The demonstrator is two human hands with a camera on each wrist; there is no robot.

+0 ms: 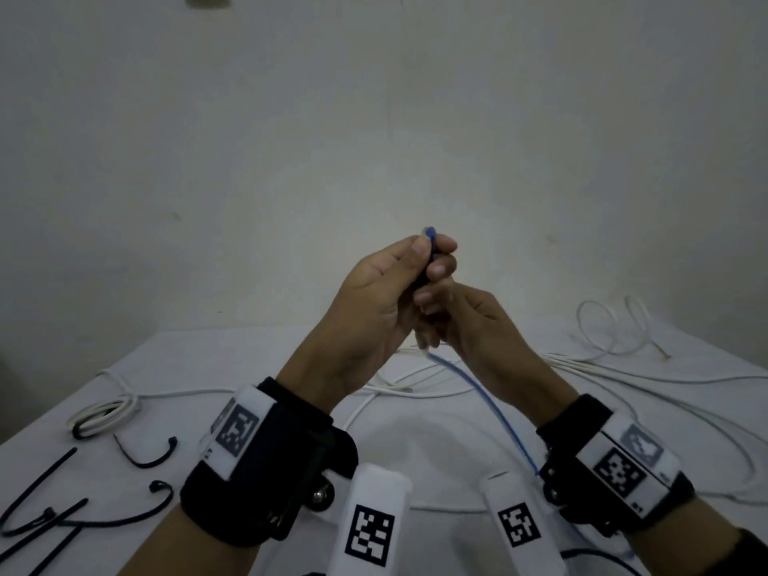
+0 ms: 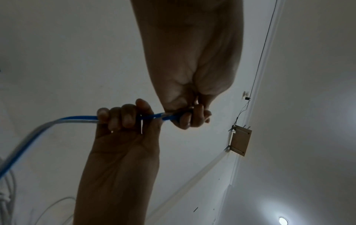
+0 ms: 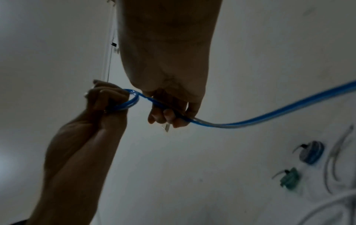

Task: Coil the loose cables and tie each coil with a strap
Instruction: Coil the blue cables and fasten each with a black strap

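While both your hands are raised above the table [image 1: 415, 442], they grip one blue cable [image 1: 478, 392] between them.

Starting at the far left of the table, black straps [image 1: 50, 505] lie loose on the white cloth, with a small white coil [image 1: 106, 411] just behind them. Your left hand [image 1: 374, 309] curls its fingers around a small loop at the cable's end, a blue tip poking out above the thumb. Your right hand [image 1: 478, 326], touching the left just below it, wraps its fingers around the same cable. From there the blue cable hangs down past your right wrist. Loose white cables [image 1: 602, 367] sprawl across the table's middle and right side.
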